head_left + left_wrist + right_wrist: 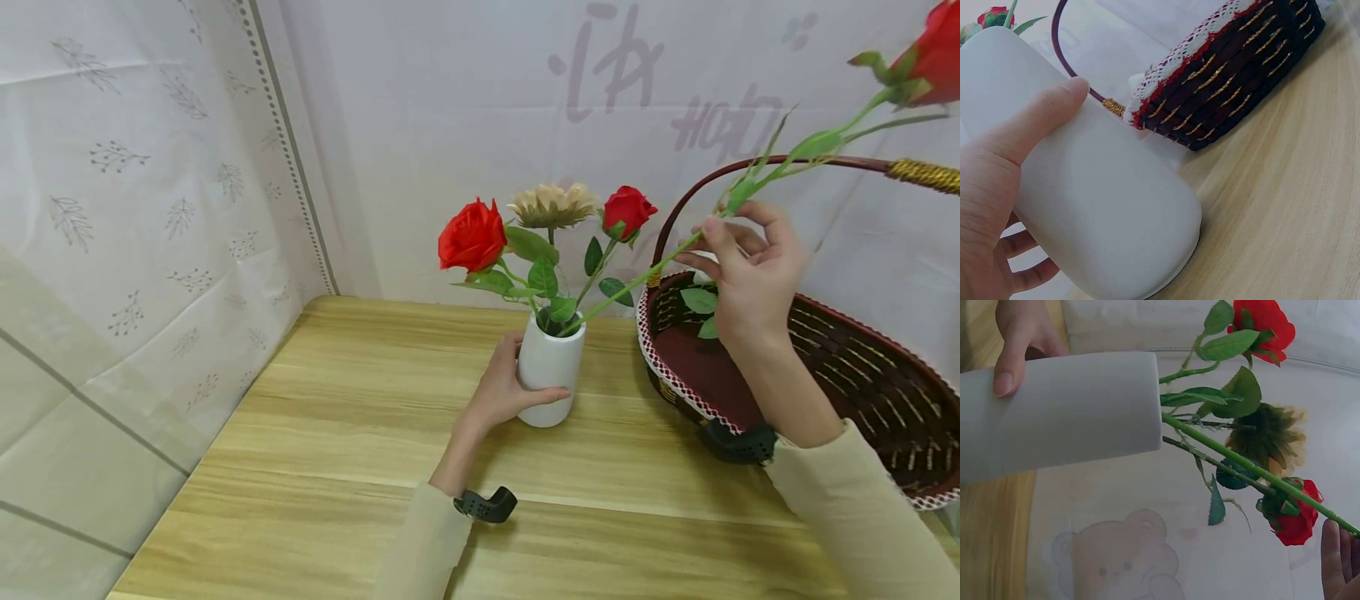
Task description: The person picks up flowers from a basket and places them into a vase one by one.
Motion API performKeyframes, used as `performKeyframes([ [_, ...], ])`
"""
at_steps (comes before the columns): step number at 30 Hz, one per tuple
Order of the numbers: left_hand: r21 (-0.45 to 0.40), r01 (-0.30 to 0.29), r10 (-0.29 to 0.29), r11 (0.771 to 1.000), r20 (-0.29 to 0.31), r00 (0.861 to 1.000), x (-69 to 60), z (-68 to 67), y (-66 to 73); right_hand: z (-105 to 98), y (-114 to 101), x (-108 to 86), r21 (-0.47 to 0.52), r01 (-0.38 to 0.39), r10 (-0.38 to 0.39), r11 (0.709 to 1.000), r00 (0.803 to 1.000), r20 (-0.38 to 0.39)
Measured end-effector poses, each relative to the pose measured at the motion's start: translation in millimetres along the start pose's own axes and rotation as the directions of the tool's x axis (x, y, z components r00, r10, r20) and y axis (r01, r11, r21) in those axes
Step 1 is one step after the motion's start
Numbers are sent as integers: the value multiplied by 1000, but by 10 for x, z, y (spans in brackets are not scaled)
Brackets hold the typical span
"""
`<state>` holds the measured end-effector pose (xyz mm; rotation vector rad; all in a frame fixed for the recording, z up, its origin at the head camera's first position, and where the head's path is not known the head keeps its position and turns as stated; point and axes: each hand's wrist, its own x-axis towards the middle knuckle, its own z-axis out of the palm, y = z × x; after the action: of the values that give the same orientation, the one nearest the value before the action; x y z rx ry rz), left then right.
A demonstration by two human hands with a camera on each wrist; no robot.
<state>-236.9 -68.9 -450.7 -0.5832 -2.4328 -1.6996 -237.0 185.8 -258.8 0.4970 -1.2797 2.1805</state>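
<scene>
A white vase (550, 375) stands upright on the wooden table, and my left hand (510, 385) grips it around its side, thumb across the front. In the vase are a red rose (472, 237) on the left, a beige flower (553, 206) in the middle and a smaller red rose (628, 212) on the right. My right hand (761, 279) pinches the green stem of a long red rose (930, 62). That stem slants down to the left, its lower end inside the vase mouth. In the right wrist view the stem (1235, 456) enters the vase opening (1159, 403).
A dark woven basket (862, 358) with lace trim and an arched handle (705, 179) stands on the right, under my right forearm. Green leaves (699, 300) show inside it. A pale printed cloth (450, 100) hangs behind the table (337, 400).
</scene>
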Motion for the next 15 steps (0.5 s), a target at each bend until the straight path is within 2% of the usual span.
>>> performKeyframes([
  [9, 9, -8, 8, 1000, 0, 1000, -2, 3, 8, 56, 100, -118, -62, 19, -17, 998, 999, 31],
  [15, -2, -13, 13, 1000, -8, 1000, -7, 1, 14, 84, 177, -150, -60, 21, -17, 998, 998, 67],
])
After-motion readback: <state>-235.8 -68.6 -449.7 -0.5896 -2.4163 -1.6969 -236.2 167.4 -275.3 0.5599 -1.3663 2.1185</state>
